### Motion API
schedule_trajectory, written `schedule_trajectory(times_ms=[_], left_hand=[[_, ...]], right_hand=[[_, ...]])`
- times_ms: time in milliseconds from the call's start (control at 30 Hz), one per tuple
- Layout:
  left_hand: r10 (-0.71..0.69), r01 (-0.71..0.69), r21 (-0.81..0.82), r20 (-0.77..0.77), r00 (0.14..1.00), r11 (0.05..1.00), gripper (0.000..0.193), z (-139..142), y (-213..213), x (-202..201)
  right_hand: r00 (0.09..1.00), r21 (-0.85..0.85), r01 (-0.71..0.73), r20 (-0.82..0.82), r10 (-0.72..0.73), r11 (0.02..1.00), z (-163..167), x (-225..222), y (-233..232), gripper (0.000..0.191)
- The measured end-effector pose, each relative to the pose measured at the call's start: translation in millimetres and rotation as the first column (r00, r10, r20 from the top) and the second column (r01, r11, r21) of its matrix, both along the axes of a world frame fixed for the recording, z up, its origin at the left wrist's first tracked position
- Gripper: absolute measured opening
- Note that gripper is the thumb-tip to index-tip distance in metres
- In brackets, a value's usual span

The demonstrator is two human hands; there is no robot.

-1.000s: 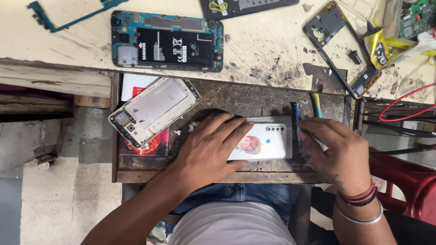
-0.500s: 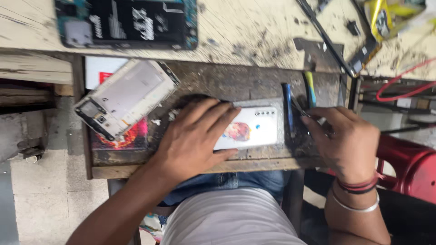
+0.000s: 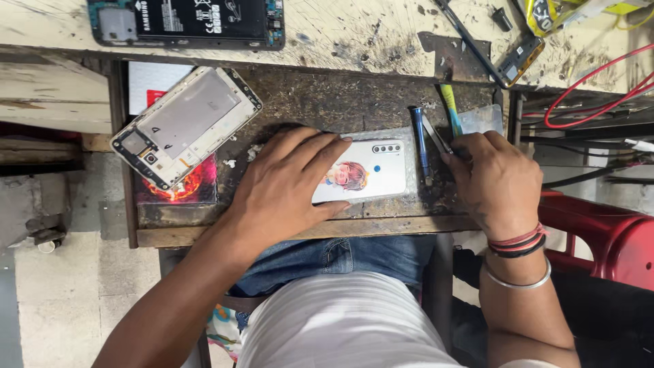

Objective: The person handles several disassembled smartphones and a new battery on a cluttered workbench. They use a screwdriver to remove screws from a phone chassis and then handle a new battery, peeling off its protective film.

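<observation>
At frame centre the left hand (image 3: 286,187) presses flat, fingers spread, on the white phone (image 3: 371,174) to steady it on the tabletop (image 3: 327,102), while the right hand (image 3: 494,180) closes on tweezers (image 3: 436,136) beside it.

A white phone back (image 3: 371,174) is showing a cartoon picture with red-brown hair. The screwdriver (image 3: 419,140) is showing blue, the tool (image 3: 448,102) beside it yellow-green. Red cables (image 3: 593,82) are looping over the stained cream counter (image 3: 354,34).

Scarred pale workbench (image 3: 354,41) above a dark wooden shelf (image 3: 327,102); grey concrete floor (image 3: 68,300); red chair (image 3: 606,238).
</observation>
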State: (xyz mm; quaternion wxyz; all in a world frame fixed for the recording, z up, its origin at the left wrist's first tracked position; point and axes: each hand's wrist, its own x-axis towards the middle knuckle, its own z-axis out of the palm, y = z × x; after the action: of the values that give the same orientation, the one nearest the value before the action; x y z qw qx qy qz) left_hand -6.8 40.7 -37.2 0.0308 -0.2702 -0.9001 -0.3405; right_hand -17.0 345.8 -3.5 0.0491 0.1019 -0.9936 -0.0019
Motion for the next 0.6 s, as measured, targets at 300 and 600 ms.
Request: schedule_trajectory(times_ms=[300,600], left_hand=[[-0.012,0.012,-0.014,-0.001,1.0,1.0,0.087,-19.4,-4.7,2.5],[-0.067,0.194,0.244,-0.449,0.891,0.95,0.059,-41.0,12.5,-0.6]], right_hand=[[0.976,-0.377,-0.051,-0.217,-0.034,0.925,-14.9,15.3,4.7,0.012],[0.947,-0.623,-0.263,-0.02,0.321,0.737,-4.1,40.2,-49.1,0.02]])
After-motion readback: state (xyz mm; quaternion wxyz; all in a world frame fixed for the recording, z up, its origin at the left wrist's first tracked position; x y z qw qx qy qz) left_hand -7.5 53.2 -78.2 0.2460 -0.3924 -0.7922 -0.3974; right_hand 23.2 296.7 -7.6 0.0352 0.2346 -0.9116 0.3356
